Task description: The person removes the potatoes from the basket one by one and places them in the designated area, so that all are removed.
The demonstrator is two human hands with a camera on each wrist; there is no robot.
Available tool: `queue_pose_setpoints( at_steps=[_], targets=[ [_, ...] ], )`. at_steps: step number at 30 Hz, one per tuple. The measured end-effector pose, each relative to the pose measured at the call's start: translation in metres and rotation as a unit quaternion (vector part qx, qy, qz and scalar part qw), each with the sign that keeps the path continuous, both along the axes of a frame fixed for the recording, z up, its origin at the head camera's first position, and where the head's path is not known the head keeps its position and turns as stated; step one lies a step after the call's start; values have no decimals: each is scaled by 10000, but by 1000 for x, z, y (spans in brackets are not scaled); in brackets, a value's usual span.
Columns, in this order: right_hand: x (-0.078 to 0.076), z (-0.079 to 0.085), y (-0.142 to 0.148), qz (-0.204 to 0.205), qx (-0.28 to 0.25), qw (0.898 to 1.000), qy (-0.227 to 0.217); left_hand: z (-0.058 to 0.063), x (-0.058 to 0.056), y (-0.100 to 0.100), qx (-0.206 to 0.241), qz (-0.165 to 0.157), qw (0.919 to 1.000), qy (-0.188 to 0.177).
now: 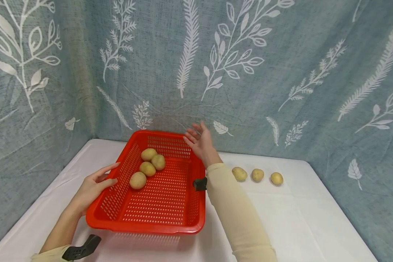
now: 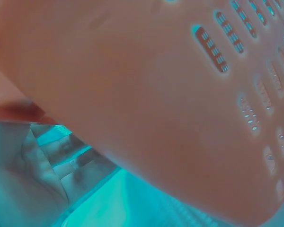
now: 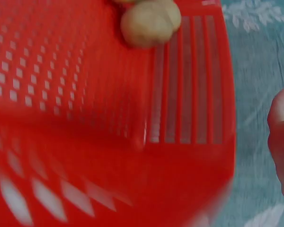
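A red plastic basket [image 1: 155, 228] with slotted walls stands on the table, several potatoes [image 1: 138, 180] lying along its left side. My left hand [image 1: 91, 190] is at the basket's left rim, its thumb and index finger apart and reaching to the rim. In the left wrist view, the basket's wall partly hides the fingers of the left hand [image 2: 42, 175]. By the far right corner, my right hand [image 1: 199, 142] is raised, palm turned up, fingers loosely spread and holding nothing. The right wrist view shows part of this hand [image 3: 283, 142] apart from the basket.
Three more potatoes, a larger one [image 1: 239, 174], a middle one [image 1: 257, 175] and a small one [image 1: 276, 178], lie in a row right of the basket on the white tablecloth [image 1: 301, 218]. A blue-green patterned curtain [image 1: 163, 72] encloses the back and sides.
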State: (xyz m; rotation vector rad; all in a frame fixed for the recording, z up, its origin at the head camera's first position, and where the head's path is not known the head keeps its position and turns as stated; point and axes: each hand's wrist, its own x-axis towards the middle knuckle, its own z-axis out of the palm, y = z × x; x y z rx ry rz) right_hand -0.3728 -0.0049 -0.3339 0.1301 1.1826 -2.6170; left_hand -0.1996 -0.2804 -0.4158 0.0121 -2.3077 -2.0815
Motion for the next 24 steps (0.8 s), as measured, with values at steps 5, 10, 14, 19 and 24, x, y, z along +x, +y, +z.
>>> queue_pose_setpoints(
  at_steps=[5, 10, 14, 19, 24],
  targets=[
    [4, -8, -19, 90, -182, 9998, -30, 0, -1, 0, -32, 17, 10000, 20],
    [10, -18, -36, -46, -377, 9991, -188, -1, 0, 0, -14, 14, 10000, 16],
    [16, -23, -50, -164, -438, 9987, -177, -1, 0, 1, -25, -2, 10000, 35],
    [23, -33, -67, -218, -277, 9994, -75, -1, 0, -1, -137, 43, 9999, 19],
    [26, -43, -79, -268, -322, 9990, -167, -1, 0, 0, -128, 35, 9999, 52]
  ],
)
